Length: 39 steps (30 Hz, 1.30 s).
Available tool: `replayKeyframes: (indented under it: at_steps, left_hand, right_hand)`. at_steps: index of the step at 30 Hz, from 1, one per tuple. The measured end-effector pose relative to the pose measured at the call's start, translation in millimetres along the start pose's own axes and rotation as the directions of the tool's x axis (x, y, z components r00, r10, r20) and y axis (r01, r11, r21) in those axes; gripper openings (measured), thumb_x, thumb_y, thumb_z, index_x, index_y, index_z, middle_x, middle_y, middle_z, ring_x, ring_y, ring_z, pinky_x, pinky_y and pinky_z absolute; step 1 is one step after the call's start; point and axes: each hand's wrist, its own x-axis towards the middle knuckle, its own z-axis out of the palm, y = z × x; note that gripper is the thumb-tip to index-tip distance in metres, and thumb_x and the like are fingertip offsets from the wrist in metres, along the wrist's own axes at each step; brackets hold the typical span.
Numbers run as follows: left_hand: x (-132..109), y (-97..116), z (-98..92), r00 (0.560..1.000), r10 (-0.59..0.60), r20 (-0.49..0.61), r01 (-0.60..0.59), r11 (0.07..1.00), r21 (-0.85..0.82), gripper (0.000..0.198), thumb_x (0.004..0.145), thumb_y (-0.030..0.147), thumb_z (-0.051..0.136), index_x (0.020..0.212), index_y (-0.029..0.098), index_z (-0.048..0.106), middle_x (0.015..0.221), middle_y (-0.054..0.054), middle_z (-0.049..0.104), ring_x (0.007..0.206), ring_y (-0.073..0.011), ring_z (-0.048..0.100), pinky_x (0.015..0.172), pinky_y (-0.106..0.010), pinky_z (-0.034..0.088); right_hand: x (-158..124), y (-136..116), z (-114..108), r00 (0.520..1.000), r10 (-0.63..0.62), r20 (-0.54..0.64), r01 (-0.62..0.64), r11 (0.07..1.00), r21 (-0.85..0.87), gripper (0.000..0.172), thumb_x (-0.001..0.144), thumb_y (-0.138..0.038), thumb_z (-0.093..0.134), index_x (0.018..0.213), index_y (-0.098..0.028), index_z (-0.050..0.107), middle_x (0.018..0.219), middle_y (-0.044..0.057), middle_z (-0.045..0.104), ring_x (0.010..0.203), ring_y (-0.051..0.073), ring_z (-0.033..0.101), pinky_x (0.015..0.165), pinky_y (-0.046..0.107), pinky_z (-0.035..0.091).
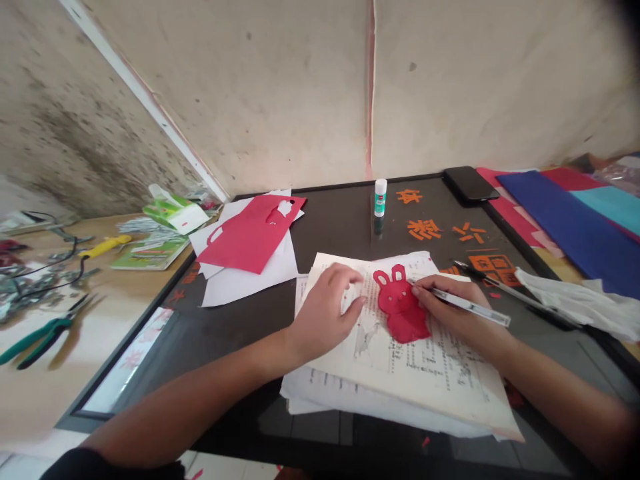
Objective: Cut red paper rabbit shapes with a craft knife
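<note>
A red paper rabbit cutout [404, 308], with two openings in its ears and small holes in its face, lies flat on printed sheets [350, 373]. My right hand [457, 307] grips a slim pen [473, 307] with a pale, see-through barrel, fingertips at the rabbit's right edge; the pen's tip is hidden. To the left of the rabbit, my left hand [333, 310] hovers over or rests on the sheets, its curved fingers and thumb apart, holding nothing.
A glue stick [381, 199] stands upright behind the papers. Red paper [245, 240] with cut openings lies on white sheets at left, beyond it green-handled pliers [43, 340]. At right are a phone [470, 185], white tissue [580, 303] and coloured sheets [565, 213].
</note>
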Motion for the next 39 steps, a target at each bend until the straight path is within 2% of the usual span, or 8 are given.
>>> replayKeyframes:
  at_steps: [2, 5, 10, 13, 18, 21, 27, 39]
  left_hand:
    - [-7, 0, -2.2, 0.991, 0.103, 0.082, -0.11, 0.99, 0.084, 0.016, 0.086, 0.023, 0.061, 0.101, 0.018, 0.062, 0.108, -0.009, 0.059, 0.106, -0.0268, 0.054, 0.099, -0.051, 0.041]
    - [-15, -2, 6.1, 0.95, 0.234, 0.207, -0.281, 0.93, 0.239, 0.025, 0.09, 0.026, 0.059, 0.111, 0.014, 0.063, 0.115, -0.013, 0.062, 0.108, -0.0306, 0.054, 0.097, -0.052, 0.043]
    - [-23, -5, 19.3, 0.874, 0.354, 0.333, -0.485, 0.681, 0.548, 0.051, 0.097, 0.046, 0.051, 0.124, 0.003, 0.058, 0.123, -0.02, 0.059, 0.11, -0.0348, 0.053, 0.095, -0.053, 0.045]
    - [-26, -8, 19.9, 0.863, 0.364, 0.349, -0.504, 0.656, 0.562, 0.058, 0.096, 0.052, 0.048, 0.128, 0.005, 0.057, 0.131, -0.021, 0.055, 0.116, -0.0368, 0.05, 0.099, -0.054, 0.042]
    - [-29, -13, 19.8, 0.867, 0.351, 0.352, -0.495, 0.686, 0.534, 0.055, 0.096, 0.048, 0.049, 0.129, 0.005, 0.057, 0.133, -0.021, 0.054, 0.119, -0.0375, 0.048, 0.104, -0.057, 0.038]
    - [-29, -13, 20.5, 0.868, 0.356, 0.348, -0.493, 0.706, 0.509, 0.055, 0.096, 0.048, 0.048, 0.129, 0.004, 0.057, 0.135, -0.021, 0.053, 0.12, -0.0374, 0.047, 0.105, -0.057, 0.036]
    - [-29, -12, 19.0, 0.872, 0.344, 0.348, -0.482, 0.725, 0.492, 0.052, 0.097, 0.044, 0.048, 0.129, 0.004, 0.057, 0.137, -0.022, 0.052, 0.122, -0.0369, 0.046, 0.106, -0.057, 0.035]
    - [-29, -11, 18.9, 0.873, 0.342, 0.349, -0.481, 0.723, 0.496, 0.053, 0.097, 0.044, 0.047, 0.129, 0.003, 0.057, 0.138, -0.022, 0.051, 0.122, -0.0371, 0.047, 0.107, -0.056, 0.034]
  right_hand:
    - [-2, 1, 1, 0.999, 0.012, -0.042, -0.013, 1.0, -0.026, 0.022, 0.092, -0.043, 0.058, 0.089, -0.026, 0.071, 0.074, 0.001, 0.069, 0.071, 0.019, 0.061, 0.071, 0.033, 0.046]
    - [-4, 3, 4, 0.982, 0.008, -0.188, 0.005, 0.997, 0.073, 0.027, 0.096, -0.044, 0.052, 0.111, -0.026, 0.066, 0.072, 0.0, 0.067, 0.066, 0.018, 0.059, 0.07, 0.033, 0.047]
    - [-2, 4, 3, 0.965, 0.037, -0.259, 0.05, 0.946, 0.32, 0.026, 0.092, -0.042, 0.061, 0.112, -0.026, 0.066, 0.087, 0.003, 0.073, 0.076, 0.018, 0.065, 0.076, 0.034, 0.05]
    - [-1, 8, -3, 0.973, 0.094, -0.211, -0.027, 0.953, 0.301, 0.023, 0.09, -0.043, 0.064, 0.107, -0.03, 0.072, 0.087, 0.002, 0.073, 0.077, 0.019, 0.066, 0.078, 0.036, 0.052]
    - [0, 6, -7, 0.993, 0.101, -0.057, -0.098, 0.994, 0.044, 0.021, 0.085, -0.045, 0.069, 0.099, -0.033, 0.078, 0.097, 0.003, 0.076, 0.088, 0.023, 0.069, 0.09, 0.04, 0.051]
    - [0, 0, -5, 0.99, 0.141, 0.025, -0.142, 0.989, 0.033, 0.018, 0.08, -0.042, 0.075, 0.094, -0.032, 0.079, 0.098, 0.003, 0.077, 0.09, 0.025, 0.071, 0.083, 0.038, 0.056]
    - [0, -4, -3, 0.994, 0.072, 0.086, -0.069, 0.997, -0.036, 0.01, 0.082, -0.036, 0.074, 0.088, -0.03, 0.079, 0.091, 0.003, 0.078, 0.081, 0.023, 0.072, 0.071, 0.034, 0.059]
    - [-1, -3, -4, 0.99, -0.03, 0.139, 0.04, 0.996, -0.074, 0.012, 0.084, -0.024, 0.072, 0.092, -0.032, 0.077, 0.091, -0.003, 0.078, 0.08, 0.015, 0.072, 0.073, 0.023, 0.059]
